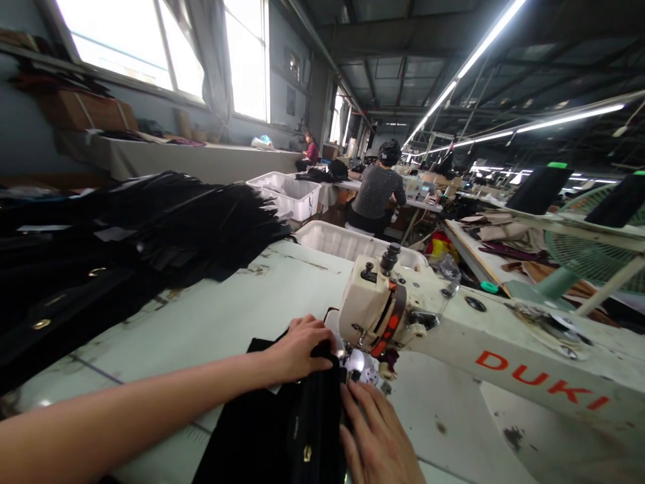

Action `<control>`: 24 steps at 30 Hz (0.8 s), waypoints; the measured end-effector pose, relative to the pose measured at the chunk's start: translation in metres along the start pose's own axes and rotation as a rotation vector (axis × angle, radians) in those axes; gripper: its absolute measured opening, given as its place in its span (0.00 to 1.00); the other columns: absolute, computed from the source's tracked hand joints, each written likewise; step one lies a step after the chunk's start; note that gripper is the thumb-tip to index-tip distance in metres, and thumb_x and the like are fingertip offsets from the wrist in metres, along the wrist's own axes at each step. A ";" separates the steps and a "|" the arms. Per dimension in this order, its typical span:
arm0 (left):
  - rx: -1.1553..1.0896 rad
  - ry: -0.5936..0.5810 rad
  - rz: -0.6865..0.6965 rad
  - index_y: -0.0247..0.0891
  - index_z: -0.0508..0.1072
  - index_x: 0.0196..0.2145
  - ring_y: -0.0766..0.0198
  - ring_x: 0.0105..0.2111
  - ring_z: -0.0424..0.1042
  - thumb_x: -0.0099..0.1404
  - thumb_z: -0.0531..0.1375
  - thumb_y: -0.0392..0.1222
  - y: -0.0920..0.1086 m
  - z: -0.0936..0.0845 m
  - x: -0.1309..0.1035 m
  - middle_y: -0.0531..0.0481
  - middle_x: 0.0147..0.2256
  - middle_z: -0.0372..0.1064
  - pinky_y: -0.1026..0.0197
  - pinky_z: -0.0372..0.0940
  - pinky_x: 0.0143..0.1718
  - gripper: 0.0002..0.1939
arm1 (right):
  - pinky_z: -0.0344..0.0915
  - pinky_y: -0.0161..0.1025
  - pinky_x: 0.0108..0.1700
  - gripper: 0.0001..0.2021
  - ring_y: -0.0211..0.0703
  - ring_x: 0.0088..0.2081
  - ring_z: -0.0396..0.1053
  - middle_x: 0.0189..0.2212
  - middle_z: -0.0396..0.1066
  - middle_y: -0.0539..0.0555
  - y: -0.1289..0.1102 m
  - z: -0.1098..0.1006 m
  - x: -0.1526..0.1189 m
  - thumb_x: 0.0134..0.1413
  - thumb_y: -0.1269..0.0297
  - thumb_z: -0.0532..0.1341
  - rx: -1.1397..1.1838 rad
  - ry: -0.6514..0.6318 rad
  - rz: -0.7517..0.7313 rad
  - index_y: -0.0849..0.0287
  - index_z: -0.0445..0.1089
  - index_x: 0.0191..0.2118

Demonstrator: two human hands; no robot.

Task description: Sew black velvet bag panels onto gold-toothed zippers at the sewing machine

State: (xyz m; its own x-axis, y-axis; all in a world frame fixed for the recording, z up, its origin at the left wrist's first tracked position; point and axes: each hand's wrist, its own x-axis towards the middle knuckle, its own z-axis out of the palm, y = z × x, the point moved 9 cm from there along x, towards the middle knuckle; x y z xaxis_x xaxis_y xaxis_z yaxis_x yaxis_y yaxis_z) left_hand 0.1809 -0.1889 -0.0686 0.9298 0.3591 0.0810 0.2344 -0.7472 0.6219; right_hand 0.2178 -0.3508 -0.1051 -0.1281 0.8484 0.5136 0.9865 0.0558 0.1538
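Note:
A black fabric piece with a zipper [267, 430] lies on the sewing machine's pale bed, its upper end by the needle area. A gold zipper pull [307, 452] shows on its near part. My left hand [302, 347] is closed on the far end of the fabric, thumb and fingers bent around it close to the machine head. Along the right edge of the fabric rests my right hand [377, 430], fingers stretched out and lying flat just below the presser foot. The white sewing machine [373, 306] has a lit needle area; the presser foot is partly hidden by my fingers.
A large heap of black pieces [166, 222] covers the table's left side. White plastic bins [353, 240] stand behind the table. Thread cones [539, 188] and a green fan [589, 235] are at the right. A person [377, 191] sits facing away farther back.

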 end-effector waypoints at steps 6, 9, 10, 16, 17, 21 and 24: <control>0.024 0.056 0.087 0.45 0.65 0.60 0.48 0.58 0.62 0.67 0.60 0.37 0.030 0.022 -0.054 0.43 0.57 0.63 0.45 0.59 0.60 0.24 | 0.75 0.41 0.50 0.22 0.49 0.52 0.72 0.56 0.70 0.53 -0.004 0.000 -0.002 0.64 0.57 0.56 -0.070 0.024 -0.004 0.62 0.65 0.60; 0.036 -0.019 0.137 0.43 0.62 0.64 0.41 0.63 0.57 0.68 0.60 0.43 0.033 0.038 -0.075 0.40 0.63 0.59 0.41 0.55 0.63 0.28 | 0.75 0.41 0.49 0.22 0.49 0.52 0.72 0.56 0.70 0.53 -0.007 0.000 -0.002 0.64 0.58 0.56 -0.093 0.042 -0.022 0.63 0.67 0.59; 0.044 -0.022 0.148 0.42 0.61 0.65 0.41 0.64 0.54 0.69 0.59 0.44 0.033 0.041 -0.078 0.39 0.64 0.57 0.40 0.53 0.64 0.28 | 0.75 0.41 0.49 0.21 0.49 0.52 0.73 0.56 0.70 0.53 -0.008 -0.001 -0.002 0.64 0.58 0.56 -0.099 0.052 -0.034 0.63 0.67 0.58; 0.040 -0.012 0.242 0.38 0.58 0.67 0.41 0.65 0.52 0.68 0.61 0.43 0.037 0.035 -0.071 0.37 0.66 0.52 0.44 0.51 0.65 0.32 | 0.75 0.40 0.48 0.21 0.49 0.51 0.73 0.55 0.70 0.55 -0.009 -0.002 -0.003 0.64 0.59 0.56 -0.124 0.090 -0.070 0.64 0.69 0.57; 0.041 -0.014 0.251 0.37 0.59 0.66 0.41 0.65 0.52 0.67 0.61 0.43 0.038 0.034 -0.070 0.35 0.66 0.52 0.44 0.52 0.65 0.33 | 0.75 0.40 0.48 0.20 0.49 0.51 0.73 0.55 0.71 0.55 -0.010 -0.002 -0.003 0.64 0.59 0.56 -0.125 0.095 -0.075 0.65 0.69 0.56; 0.048 -0.025 0.261 0.35 0.61 0.65 0.42 0.65 0.53 0.66 0.62 0.43 0.039 0.033 -0.067 0.34 0.65 0.55 0.45 0.53 0.65 0.32 | 0.75 0.40 0.48 0.20 0.50 0.51 0.74 0.54 0.72 0.57 -0.011 -0.002 -0.002 0.64 0.60 0.56 -0.128 0.098 -0.073 0.66 0.69 0.55; 0.054 -0.039 0.238 0.36 0.59 0.66 0.43 0.66 0.52 0.68 0.60 0.44 0.037 0.035 -0.067 0.36 0.65 0.54 0.44 0.51 0.66 0.32 | 0.75 0.40 0.48 0.20 0.50 0.51 0.74 0.54 0.71 0.55 -0.011 -0.002 -0.002 0.63 0.60 0.57 -0.120 0.100 -0.068 0.65 0.69 0.55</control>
State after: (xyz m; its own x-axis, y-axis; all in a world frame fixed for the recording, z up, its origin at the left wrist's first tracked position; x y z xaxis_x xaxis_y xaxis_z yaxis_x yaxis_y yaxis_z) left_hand 0.1370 -0.2607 -0.0785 0.9706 0.1481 0.1898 0.0210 -0.8375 0.5460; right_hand 0.2071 -0.3547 -0.1060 -0.2099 0.7878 0.5790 0.9566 0.0431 0.2880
